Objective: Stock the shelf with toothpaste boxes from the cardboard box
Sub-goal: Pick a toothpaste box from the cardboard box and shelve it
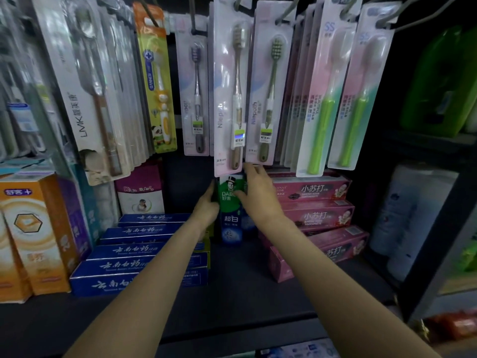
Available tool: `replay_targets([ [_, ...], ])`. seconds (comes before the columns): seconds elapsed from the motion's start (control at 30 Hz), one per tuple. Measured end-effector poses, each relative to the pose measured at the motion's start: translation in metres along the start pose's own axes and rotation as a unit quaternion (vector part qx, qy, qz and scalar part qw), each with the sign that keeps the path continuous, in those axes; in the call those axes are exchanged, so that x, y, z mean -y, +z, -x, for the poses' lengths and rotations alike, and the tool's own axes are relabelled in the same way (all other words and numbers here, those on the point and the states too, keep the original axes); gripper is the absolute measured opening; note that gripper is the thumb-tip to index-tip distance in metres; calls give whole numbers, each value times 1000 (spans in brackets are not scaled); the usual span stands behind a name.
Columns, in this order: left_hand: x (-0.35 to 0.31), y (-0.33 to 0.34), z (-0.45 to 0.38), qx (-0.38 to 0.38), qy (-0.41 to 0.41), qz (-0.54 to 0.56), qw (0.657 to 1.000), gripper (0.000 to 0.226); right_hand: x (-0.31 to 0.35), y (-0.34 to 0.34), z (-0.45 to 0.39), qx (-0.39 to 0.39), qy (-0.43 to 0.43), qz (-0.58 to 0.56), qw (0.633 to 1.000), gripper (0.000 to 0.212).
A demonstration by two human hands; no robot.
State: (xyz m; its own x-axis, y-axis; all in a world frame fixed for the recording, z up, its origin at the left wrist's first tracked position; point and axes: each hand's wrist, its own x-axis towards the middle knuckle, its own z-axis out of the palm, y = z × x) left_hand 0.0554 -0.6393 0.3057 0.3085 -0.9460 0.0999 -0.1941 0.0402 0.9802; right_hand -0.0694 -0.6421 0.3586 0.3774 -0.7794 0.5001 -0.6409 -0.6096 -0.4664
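I hold a tall green and blue toothpaste box (230,210) upright at the back of the dark shelf (232,293). My left hand (206,206) grips its left edge, and my right hand (258,195) grips its right side. It stands between stacked blue boxes (144,254) and stacked pink boxes (320,215), under hanging toothbrush packs (232,94).

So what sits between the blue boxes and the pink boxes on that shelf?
Head view: the green toothpaste box, upright, held by the left hand and right hand, with bare dark shelf in front.

Two bare forearms, sleeveless to the frame's edge; left hand (206,205) and right hand (258,195) ungloved, ringless.
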Motion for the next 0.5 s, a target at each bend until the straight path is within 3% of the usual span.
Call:
replay_targets([
  [0.1,-1,-2,10,16,19,-18,1000,77,-9,21,9,-6,72,-12,997,53],
  [0.23,0,-3,18,54,32,-67,996,84,-21,46,24,86,128,9,988,25],
  [0.5,-5,-1,16,65,35,-77,994,85,-23,54,23,107,128,6,986,22],
])
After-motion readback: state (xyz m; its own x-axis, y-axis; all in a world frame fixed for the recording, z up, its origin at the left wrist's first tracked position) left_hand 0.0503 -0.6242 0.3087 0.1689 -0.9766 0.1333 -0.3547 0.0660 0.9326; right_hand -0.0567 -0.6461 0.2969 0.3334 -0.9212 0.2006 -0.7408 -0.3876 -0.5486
